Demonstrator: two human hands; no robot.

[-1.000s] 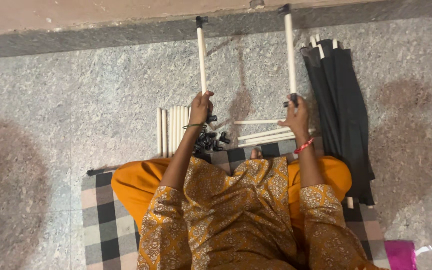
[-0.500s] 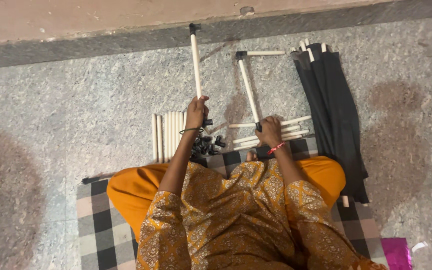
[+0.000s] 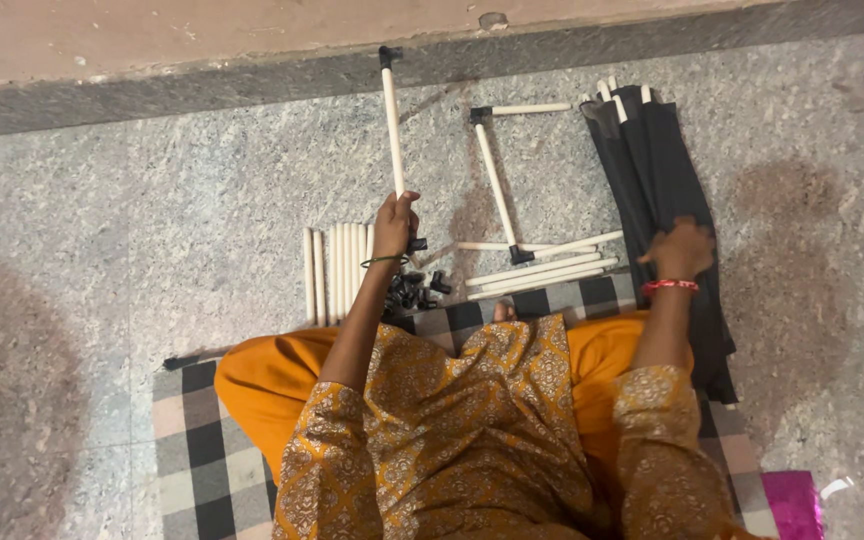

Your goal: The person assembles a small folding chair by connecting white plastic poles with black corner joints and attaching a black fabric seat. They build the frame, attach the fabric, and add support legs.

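My left hand (image 3: 393, 222) grips a white tube (image 3: 391, 120) with a black connector at its far end; the tube points away from me across the stone floor. My right hand (image 3: 679, 250) rests on a bundle of black fabric panels with white rods (image 3: 652, 190), fingers curled on the fabric. Between the hands lies a white tube frame piece (image 3: 497, 180) with black corner joints, released on the floor. A pile of small black connectors (image 3: 417, 290) sits just below my left hand.
A row of short white tubes (image 3: 337, 270) lies left of my left hand. More long white tubes (image 3: 542, 270) lie near my knees. I sit on a black-and-white checked mat (image 3: 192, 450). A grey kerb (image 3: 202, 85) runs along the far side. A pink wrapper (image 3: 792, 500) lies bottom right.
My right hand let go of the second white tube, which now lies on the floor, and moved right onto the black fabric bundle. The left hand kept its tube.
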